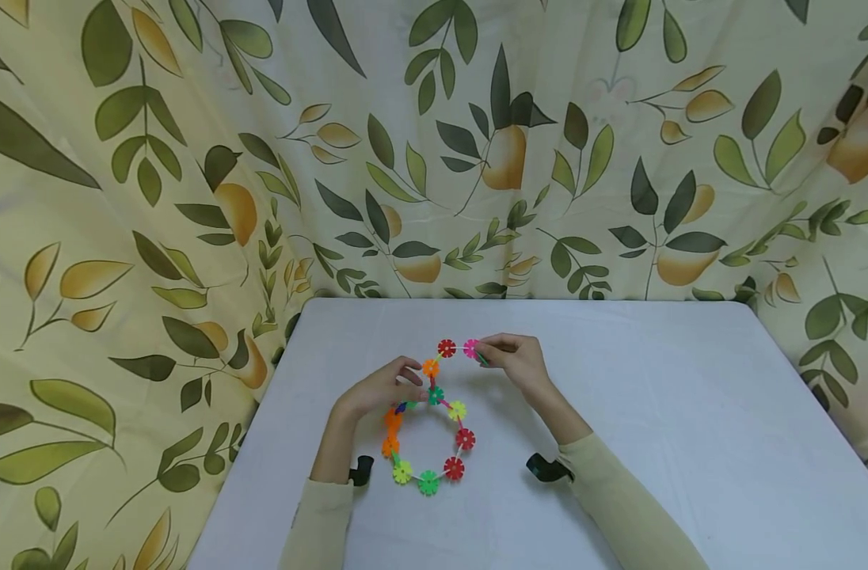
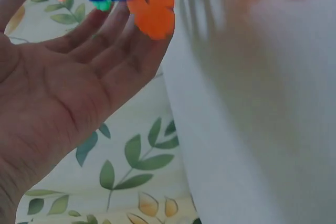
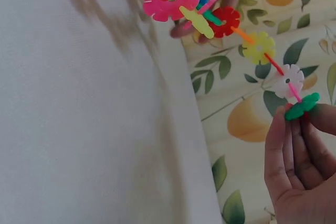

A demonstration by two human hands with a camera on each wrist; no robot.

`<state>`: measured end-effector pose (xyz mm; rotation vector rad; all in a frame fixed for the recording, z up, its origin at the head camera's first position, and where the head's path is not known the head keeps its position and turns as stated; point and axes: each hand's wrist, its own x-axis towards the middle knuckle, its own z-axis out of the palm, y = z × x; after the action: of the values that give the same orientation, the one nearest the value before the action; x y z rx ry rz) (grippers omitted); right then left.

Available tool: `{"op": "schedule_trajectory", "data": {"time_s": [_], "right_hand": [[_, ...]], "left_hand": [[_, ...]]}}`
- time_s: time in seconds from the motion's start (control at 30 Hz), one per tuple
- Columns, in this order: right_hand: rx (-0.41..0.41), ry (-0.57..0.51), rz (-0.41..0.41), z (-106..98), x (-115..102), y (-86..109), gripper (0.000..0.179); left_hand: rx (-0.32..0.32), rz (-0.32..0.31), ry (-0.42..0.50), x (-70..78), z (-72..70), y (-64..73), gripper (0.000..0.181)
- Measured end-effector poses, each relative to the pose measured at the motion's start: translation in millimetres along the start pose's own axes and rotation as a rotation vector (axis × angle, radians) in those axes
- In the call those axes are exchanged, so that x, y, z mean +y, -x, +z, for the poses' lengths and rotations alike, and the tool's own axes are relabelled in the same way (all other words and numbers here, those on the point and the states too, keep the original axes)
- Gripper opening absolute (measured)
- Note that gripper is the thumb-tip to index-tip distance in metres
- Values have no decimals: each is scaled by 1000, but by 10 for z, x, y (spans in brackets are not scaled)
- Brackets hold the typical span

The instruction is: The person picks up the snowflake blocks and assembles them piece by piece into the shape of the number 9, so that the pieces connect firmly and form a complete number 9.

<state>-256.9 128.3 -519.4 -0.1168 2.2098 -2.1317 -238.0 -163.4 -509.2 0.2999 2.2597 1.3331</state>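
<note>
A chain of colourful notched plastic discs (image 1: 454, 469), joined by thin links, forms a ring with a short strand rising from its far side. My right hand (image 1: 521, 360) pinches the strand's free end. In the right wrist view, a green disc (image 3: 302, 107) sits between that thumb and fingertips. At the ring's upper left, my left hand (image 1: 380, 386) holds the chain near another green disc (image 1: 436, 394), its thumb reaching that disc. In the left wrist view an orange disc (image 2: 152, 11) lies in front of its fingers; the thumb tip is out of view.
A white-covered table (image 1: 655, 396) lies beneath both hands. Behind it and to its left hangs a curtain (image 1: 405, 158) printed with leaves and fruit. A dark wrist camera (image 1: 548, 468) is worn on the right wrist, and another (image 1: 361, 471) on the left.
</note>
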Motion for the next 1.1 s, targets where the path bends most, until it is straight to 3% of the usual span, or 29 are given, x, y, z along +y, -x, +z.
{"op": "schedule_trajectory", "data": {"time_s": [0.23,0.4,0.5,0.63,0.83,0.97,1.1], "right_hand": [[28,28,25,-50,28,38,30],[47,69,46,-105,37,67,33],[58,66,46,-143,43,80,32],[81,48,46,-194,49,100,31],[104,45,68,-319,65,153,33],[99,46,100,-413,62,197,37],[89,20,122,-494,49,244,39]], "left_hand": [[-38,-132,-103,-178,52,235,63],[1,-190,-293,-148,171,430,52],[19,-211,-335,-111,240,521,44],[31,-213,-303,-103,314,589,37],[48,-157,-211,-170,389,596,38],[132,-117,-110,-231,407,563,46],[231,-77,-82,-274,430,497,43]]}}
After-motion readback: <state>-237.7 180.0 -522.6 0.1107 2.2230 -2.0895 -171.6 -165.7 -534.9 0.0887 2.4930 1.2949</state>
